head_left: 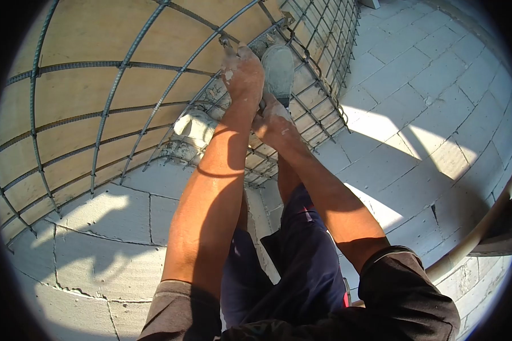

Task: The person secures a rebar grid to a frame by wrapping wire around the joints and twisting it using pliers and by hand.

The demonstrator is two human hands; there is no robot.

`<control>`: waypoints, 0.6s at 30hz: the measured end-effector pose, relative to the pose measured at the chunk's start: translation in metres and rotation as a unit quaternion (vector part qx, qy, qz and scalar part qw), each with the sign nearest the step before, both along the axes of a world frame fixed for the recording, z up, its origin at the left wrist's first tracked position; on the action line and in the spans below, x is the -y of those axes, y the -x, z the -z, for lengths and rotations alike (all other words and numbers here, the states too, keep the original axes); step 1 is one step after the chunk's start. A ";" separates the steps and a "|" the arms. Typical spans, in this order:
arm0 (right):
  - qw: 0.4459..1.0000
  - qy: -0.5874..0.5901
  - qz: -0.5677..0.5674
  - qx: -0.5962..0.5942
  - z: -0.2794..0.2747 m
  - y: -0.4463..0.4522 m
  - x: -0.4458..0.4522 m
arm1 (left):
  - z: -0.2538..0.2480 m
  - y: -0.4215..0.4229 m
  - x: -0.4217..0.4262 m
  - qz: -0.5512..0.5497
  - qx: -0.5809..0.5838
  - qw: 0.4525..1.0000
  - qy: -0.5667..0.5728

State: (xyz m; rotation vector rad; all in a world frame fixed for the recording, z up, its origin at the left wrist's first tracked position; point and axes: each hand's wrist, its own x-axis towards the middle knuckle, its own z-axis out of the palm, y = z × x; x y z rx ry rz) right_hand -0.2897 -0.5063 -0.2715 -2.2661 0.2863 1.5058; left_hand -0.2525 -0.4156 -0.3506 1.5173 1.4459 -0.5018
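Observation:
Both hands are dusty and meet near the top centre, at a grid of steel rebar (122, 65). My left hand (243, 74) is closed at a crossing of the bars, its fingers curled round something small that I cannot make out. Just below and to the right, my right hand (276, 122) is closed too, with a short dark piece showing beside its fingers; what it grips is mostly hidden. A grey, dusty shoe (278, 71) rests on the mesh right behind the hands. Another whitish shoe (196, 126) shows left of my left forearm.
A tan board (85, 40) stands behind the rebar on the left. Finer wire mesh (324, 34) runs on at the upper right. Pale block surfaces (404, 74) lie right and lower left. A curved pipe (455, 256) and a dark edge are at the right.

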 end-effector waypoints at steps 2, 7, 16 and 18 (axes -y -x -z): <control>0.987 -0.046 0.068 -0.137 0.004 -0.003 0.002 | -0.016 0.004 -0.008 0.072 -0.015 0.996 -0.041; 0.593 -0.298 0.533 -0.525 -0.019 0.015 0.011 | -0.067 0.014 -0.071 0.017 0.023 0.967 0.252; 0.775 -0.195 0.419 -0.431 -0.028 0.020 -0.004 | -0.053 0.111 -0.073 0.316 0.152 0.933 0.079; 0.798 -0.161 0.385 -0.434 -0.030 0.018 -0.004 | -0.066 0.113 -0.071 0.385 0.139 0.910 0.067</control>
